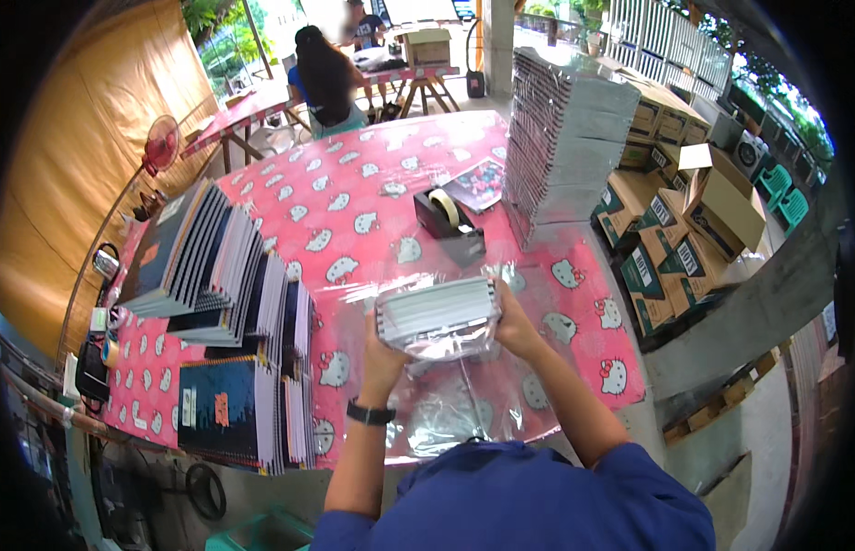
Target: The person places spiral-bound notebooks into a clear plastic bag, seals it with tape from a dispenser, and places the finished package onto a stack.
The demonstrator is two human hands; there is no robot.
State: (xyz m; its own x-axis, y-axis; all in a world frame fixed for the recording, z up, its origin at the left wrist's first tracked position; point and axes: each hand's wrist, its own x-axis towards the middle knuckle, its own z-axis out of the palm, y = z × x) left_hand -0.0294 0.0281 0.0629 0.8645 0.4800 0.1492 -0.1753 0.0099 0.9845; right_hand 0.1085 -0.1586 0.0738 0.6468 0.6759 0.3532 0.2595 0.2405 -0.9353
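Between my two hands is a stack of notebooks (437, 312), its pale page edges facing up and dark binding showing at both ends. My left hand (382, 347) grips the left end, and my right hand (512, 320) grips the right end. Shiny transparent plastic (450, 347) covers the near side of the stack; how far around it goes I cannot tell. More transparent plastic sheet (455, 404) lies spread on the pink table (354, 248) below. Just beyond the stack stands a black tape dispenser (449, 225) with a roll of tape.
Spiral notebooks (221, 409) stand in leaning piles at the left. A tall plastic-wrapped stack (570, 138) rises at the far right, near a colourful printed sheet (478, 184). Cardboard boxes (666, 230) fill the floor on the right. A person (326, 83) sits beyond the table.
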